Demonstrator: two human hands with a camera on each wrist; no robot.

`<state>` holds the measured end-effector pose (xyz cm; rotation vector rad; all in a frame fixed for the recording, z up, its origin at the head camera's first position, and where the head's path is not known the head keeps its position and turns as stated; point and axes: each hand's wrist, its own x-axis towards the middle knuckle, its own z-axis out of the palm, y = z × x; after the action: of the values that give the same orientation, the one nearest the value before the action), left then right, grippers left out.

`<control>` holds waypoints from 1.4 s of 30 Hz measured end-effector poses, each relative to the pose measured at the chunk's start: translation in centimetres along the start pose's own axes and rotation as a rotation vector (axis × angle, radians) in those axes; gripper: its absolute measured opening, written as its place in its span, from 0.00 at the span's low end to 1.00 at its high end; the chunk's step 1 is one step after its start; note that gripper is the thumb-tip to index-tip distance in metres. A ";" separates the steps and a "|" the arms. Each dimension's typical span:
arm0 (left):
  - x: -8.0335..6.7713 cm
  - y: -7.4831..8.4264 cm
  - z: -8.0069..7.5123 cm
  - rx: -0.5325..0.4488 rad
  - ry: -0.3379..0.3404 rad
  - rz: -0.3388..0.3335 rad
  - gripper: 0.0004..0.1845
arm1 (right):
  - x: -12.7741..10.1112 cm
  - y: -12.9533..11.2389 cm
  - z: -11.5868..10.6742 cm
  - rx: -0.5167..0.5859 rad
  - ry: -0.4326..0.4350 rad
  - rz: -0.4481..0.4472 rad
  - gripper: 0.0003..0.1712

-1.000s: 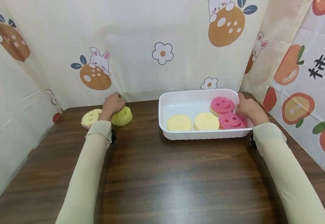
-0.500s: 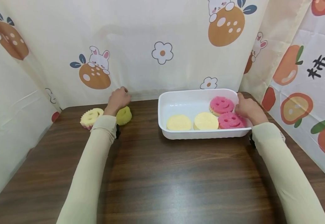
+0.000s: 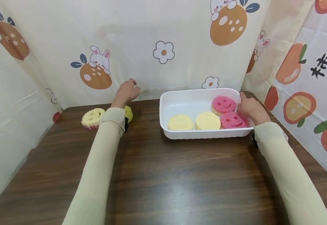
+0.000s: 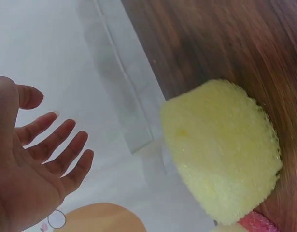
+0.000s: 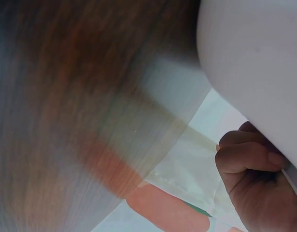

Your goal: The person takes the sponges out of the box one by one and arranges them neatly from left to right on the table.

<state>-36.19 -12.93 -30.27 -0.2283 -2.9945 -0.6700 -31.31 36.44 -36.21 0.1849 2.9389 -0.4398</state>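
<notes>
My left hand (image 3: pixel 128 89) hovers empty above the table near the back curtain, fingers relaxed and spread (image 4: pixel 47 145). Just below it lies a yellow sponge (image 3: pixel 128 113) (image 4: pixel 220 150), partly hidden by my sleeve. A yellow smiley sponge with a pink base (image 3: pixel 93 118) lies further left. My right hand (image 3: pixel 249 107) grips the right rim of the white tray (image 3: pixel 180 97), fingers curled over its edge (image 5: pixel 245 159). The tray holds two yellow round sponges (image 3: pixel 181 122) (image 3: pixel 207 120) and two pink smiley sponges (image 3: pixel 223 104) (image 3: pixel 232 120).
A dark wooden table (image 3: pixel 166 175) is enclosed by printed curtains at the back (image 3: pixel 163 53), left (image 3: pixel 8 103) and right (image 3: pixel 307 78).
My left hand let go of the yellow sponge and rose up and to the right, away from it. The right hand kept its hold on the tray.
</notes>
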 end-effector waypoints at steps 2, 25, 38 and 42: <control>0.1 0.5 0.1 -0.004 -0.018 0.002 0.27 | 0.0 0.1 0.0 0.003 -0.010 0.006 0.49; 1.7 5.9 1.6 -0.036 -0.029 0.067 0.24 | -0.1 0.4 -0.4 -0.044 0.040 -0.047 0.45; 2.7 7.9 2.5 -0.072 -0.029 0.121 0.23 | 0.2 0.3 -0.1 -0.040 0.046 -0.049 0.45; 2.8 8.6 2.7 -0.083 -0.043 0.133 0.23 | 0.4 0.2 -0.1 -0.048 0.024 -0.049 0.46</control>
<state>-37.72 -3.77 -28.82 -0.4478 -2.9616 -0.7848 -31.63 36.71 -36.27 0.1132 2.9798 -0.3764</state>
